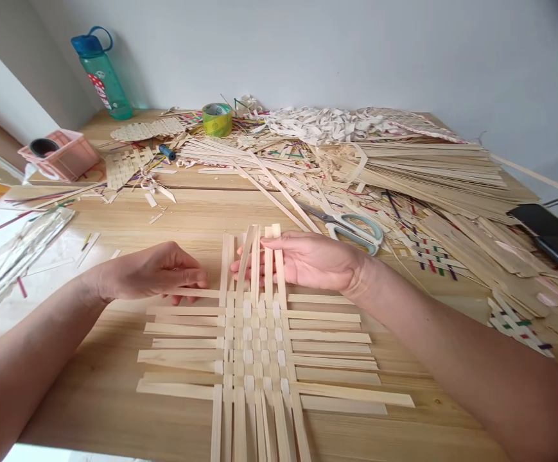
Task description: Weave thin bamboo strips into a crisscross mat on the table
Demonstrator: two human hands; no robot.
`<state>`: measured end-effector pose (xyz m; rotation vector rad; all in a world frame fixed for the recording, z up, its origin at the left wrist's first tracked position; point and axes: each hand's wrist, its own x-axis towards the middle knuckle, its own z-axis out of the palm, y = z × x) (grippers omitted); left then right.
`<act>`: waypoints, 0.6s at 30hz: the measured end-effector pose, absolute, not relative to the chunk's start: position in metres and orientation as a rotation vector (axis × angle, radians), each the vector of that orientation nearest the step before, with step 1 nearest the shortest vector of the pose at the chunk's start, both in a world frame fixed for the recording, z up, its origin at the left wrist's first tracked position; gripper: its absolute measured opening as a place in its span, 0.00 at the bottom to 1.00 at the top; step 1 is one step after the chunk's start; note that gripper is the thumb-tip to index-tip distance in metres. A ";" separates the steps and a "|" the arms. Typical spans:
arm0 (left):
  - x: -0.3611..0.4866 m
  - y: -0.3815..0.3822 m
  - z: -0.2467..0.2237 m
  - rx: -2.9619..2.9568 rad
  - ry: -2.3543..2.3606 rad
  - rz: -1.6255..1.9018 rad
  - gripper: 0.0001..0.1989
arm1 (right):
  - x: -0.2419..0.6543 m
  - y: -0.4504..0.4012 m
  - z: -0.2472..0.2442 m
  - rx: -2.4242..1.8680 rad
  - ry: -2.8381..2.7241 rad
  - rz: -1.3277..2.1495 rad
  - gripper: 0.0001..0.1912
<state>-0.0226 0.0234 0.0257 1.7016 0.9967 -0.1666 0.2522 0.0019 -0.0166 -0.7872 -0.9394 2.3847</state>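
Bamboo-strip weave [254,340] lies flat at 6 o'clock on the wooden table [90,398], edges unbound. Left hand [153,273]: fingers curl down at the loose top crosswise strip [194,292]; can't tell if pinched or just touching. Right hand [314,260]: open, palm down, fingers spread over the upright strips [254,260] at the 12 o'clock end, not clamped.

Risk: only friction seems to hold the crossings. A hard tug on that crosswise strip, or a knock to the free ends, could pull strips out of the over-under and skew the grid. The uprights also splay at the top, so gaps could open.

Axis: uprights run 12 to 6, crosswise strips 9 to 3. Weave's bottom is cut off by the frame, so long axis can't be settled. Steel scissors [356,234] sit at 2 o'clock, near the right hand.
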 end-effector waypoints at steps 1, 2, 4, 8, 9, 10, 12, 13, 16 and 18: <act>-0.024 0.026 0.025 1.652 1.010 -0.137 0.22 | 0.252 0.002 -0.017 -0.790 -0.944 2.380 0.19; -0.026 0.028 0.023 1.605 1.023 -0.105 0.24 | 0.252 0.002 -0.018 -0.792 -0.948 2.373 0.19; -0.028 0.031 0.021 1.554 1.046 -0.063 0.28 | 0.253 0.001 -0.019 -0.791 -0.951 2.364 0.18; -0.028 0.030 0.022 1.561 1.052 -0.057 0.32 | 0.253 0.000 -0.019 -0.778 -0.928 2.380 0.17; -0.028 0.029 0.023 1.574 1.042 -0.055 0.31 | 0.253 0.000 -0.018 -0.774 -0.920 2.388 0.17; -0.027 0.027 0.024 1.585 1.028 -0.054 0.29 | 0.252 0.000 -0.018 -0.770 -0.914 2.393 0.17; -0.027 0.025 0.024 1.605 0.995 -0.065 0.25 | 0.251 -0.001 -0.017 -0.766 -0.910 2.396 0.18; -0.026 0.024 0.023 1.618 0.976 -0.076 0.22 | 0.251 -0.001 -0.016 -0.767 -0.910 2.394 0.18; -0.024 0.021 0.018 1.643 0.943 -0.099 0.15 | 0.251 -0.001 -0.015 -0.771 -0.901 2.384 0.17; -0.022 0.019 0.014 1.639 0.952 -0.088 0.13 | 0.251 -0.001 -0.015 -0.773 -0.895 2.383 0.17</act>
